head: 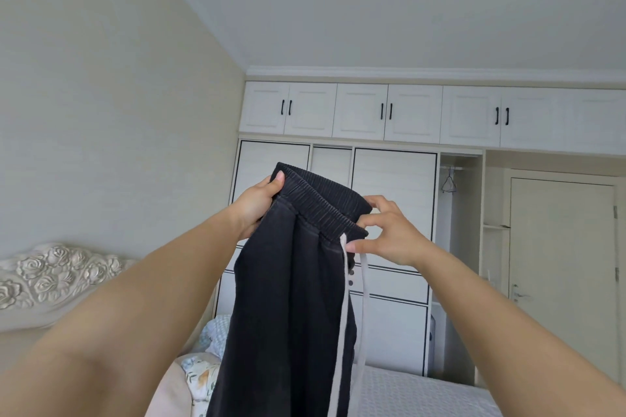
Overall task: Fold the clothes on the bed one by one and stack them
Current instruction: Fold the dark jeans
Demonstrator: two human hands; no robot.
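A pair of dark grey trousers (pixel 288 298) with an elastic waistband and pale drawstrings hangs in the air in front of me. My left hand (pixel 255 205) grips the left end of the waistband, thumb on top. At the right end, my right hand (pixel 386 234) pinches the waistband with its fingertips, by the drawstring. The trouser legs drop straight down out of the bottom of the view. The bed (pixel 423 393) lies below, mostly hidden behind the trousers and my arms.
A carved white headboard (pixel 50 278) stands at the left. Pillows and floral bedding (pixel 203 372) lie under my left arm. A white wardrobe wall (pixel 393 186) fills the far side, with a door (pixel 562 264) at the right.
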